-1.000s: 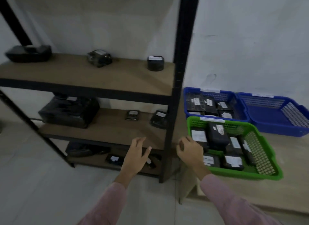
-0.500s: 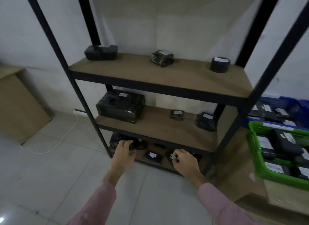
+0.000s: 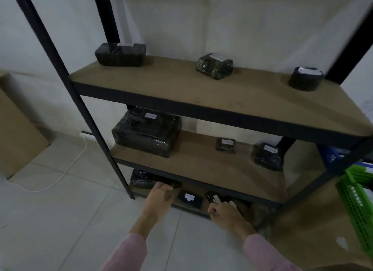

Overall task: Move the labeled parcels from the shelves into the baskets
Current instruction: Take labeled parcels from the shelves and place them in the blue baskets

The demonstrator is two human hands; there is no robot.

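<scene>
picking step: both hands are low in the frame at the bottom shelf [image 3: 203,203], taking parcels.
the left hand [image 3: 159,197] reaches to the near end of a dark wrapped parcel [image 3: 141,180] at the shelf's left; its fingers bend onto it, but i cannot tell whether they have closed. the right hand [image 3: 225,213] has its fingers curled round a small labelled parcel [image 3: 212,197], lower centre. a third parcel [image 3: 190,199] lies between the hands, untouched. next, i judge, the left needs a sure hold; then both parcels must come out under the shelf above and swing right to the green basket [image 3: 351,198] at the frame's right edge.
</scene>
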